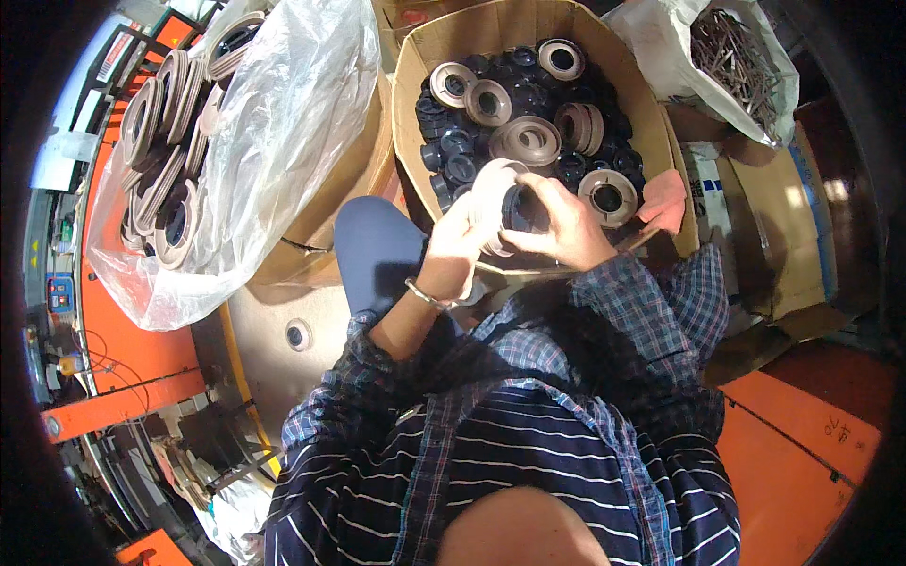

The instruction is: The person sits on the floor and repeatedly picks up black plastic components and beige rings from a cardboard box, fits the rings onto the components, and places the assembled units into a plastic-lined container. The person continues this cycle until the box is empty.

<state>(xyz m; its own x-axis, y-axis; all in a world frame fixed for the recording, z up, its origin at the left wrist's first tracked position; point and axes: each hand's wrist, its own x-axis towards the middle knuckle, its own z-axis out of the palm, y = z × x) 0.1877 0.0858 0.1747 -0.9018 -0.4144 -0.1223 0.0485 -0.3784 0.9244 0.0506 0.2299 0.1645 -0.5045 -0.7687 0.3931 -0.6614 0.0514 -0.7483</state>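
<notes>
One beige ring (491,191), axis seemingly pointing right, left hand (453,243) holding it, right hand (571,226) pinching dark cap (525,211)

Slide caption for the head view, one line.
Left hand holds a beige ring, right hand grips a dark round part beside it, near a cardboard box of similar pieces.

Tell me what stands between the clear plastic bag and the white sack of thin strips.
In the head view, an open cardboard box holding black parts and beige rings stands between the clear plastic bag and white sack.
</notes>
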